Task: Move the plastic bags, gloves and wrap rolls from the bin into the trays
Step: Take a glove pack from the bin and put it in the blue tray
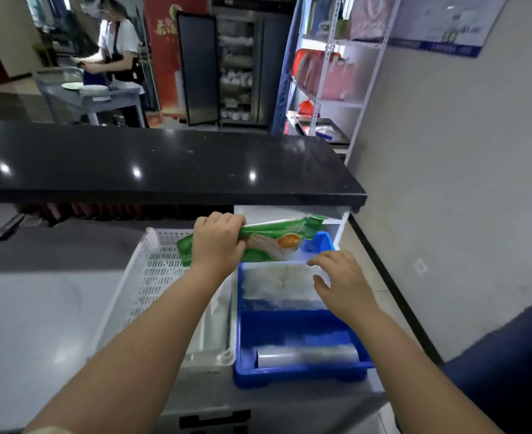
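Observation:
My left hand (216, 238) grips a green printed plastic packet (277, 241), held flat above the gap between a white perforated tray (152, 270) and a blue tray (302, 327). My right hand (341, 281) hovers over the far half of the blue tray, fingers spread, its fingertips touching the packet's clear lower edge and a stack of clear plastic bags (277, 286) lying there. A clear wrap roll (305, 355) lies along the blue tray's near wall. A pale folded bag (209, 324) rests in the white tray, partly hidden by my left forearm.
A black glossy counter (164, 164) overhangs the work surface just behind the trays. The wall runs close on the right. White shelving (330, 76) stands at the back right. A person works at a grey table (101, 98) with plates at the far left.

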